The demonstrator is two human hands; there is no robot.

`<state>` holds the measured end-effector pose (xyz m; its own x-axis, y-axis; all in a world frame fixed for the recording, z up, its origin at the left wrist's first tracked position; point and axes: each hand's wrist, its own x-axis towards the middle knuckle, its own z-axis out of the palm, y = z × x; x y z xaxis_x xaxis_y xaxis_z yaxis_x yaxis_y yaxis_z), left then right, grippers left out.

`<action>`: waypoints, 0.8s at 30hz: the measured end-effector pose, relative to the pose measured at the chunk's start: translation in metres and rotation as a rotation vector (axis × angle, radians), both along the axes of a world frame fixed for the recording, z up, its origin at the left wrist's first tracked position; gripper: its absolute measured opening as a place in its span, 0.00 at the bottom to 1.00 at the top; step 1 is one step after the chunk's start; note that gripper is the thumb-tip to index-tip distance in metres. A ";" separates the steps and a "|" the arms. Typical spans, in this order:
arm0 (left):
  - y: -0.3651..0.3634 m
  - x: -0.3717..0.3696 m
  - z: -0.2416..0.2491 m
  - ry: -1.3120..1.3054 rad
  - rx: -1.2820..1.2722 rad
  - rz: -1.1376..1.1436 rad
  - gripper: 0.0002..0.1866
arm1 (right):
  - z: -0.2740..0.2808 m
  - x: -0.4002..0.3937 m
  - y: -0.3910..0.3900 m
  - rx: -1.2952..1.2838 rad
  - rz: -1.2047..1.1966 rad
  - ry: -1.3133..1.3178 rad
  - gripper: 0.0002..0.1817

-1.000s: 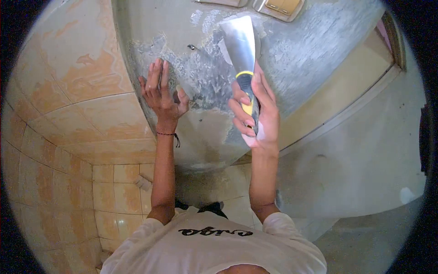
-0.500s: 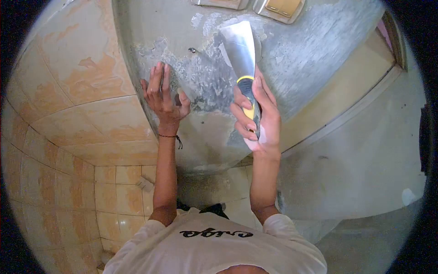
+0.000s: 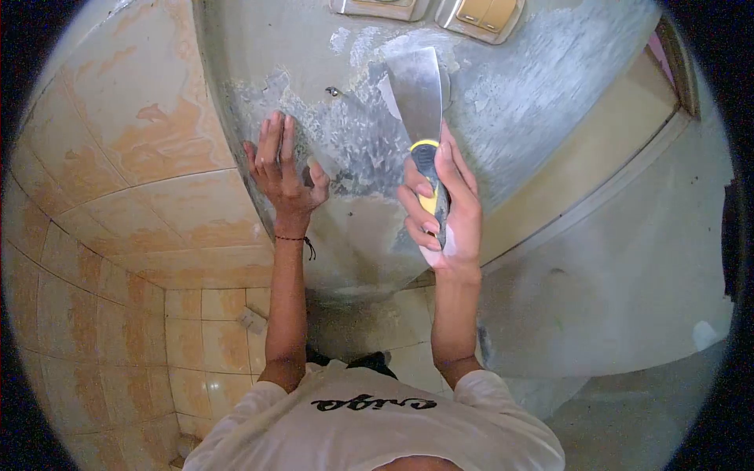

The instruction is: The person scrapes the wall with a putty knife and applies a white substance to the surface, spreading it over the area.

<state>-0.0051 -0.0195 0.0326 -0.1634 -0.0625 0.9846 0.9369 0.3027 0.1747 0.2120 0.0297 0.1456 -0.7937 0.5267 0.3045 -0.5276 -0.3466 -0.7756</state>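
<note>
In my right hand is a putty knife, gripped by its black and yellow handle, with its wide metal blade pointing up over the wall. The blade lies in front of a patchy grey wall with rough, scraped-looking areas. My left hand rests against the same wall near its left edge, fingers spread and holding nothing. A dark cord bracelet circles the left wrist. A small dark metal piece sticks out of the wall between the hands.
Two switch plates sit at the top of the wall. Marbled orange tiles cover the left side. A pale door is at the right. A small light-coloured object lies low on the tiled floor.
The putty knife and my right hand have shifted slightly downward, and the blade looks less bright. My left hand stays in nearly the same place.
</note>
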 end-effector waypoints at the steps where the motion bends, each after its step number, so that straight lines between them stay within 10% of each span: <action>1: 0.001 -0.001 0.001 0.013 0.011 -0.007 0.31 | 0.001 0.001 0.001 0.005 -0.009 -0.015 0.30; 24: 0.001 0.001 0.004 0.004 0.018 -0.001 0.31 | 0.006 0.003 -0.004 0.016 0.010 -0.022 0.28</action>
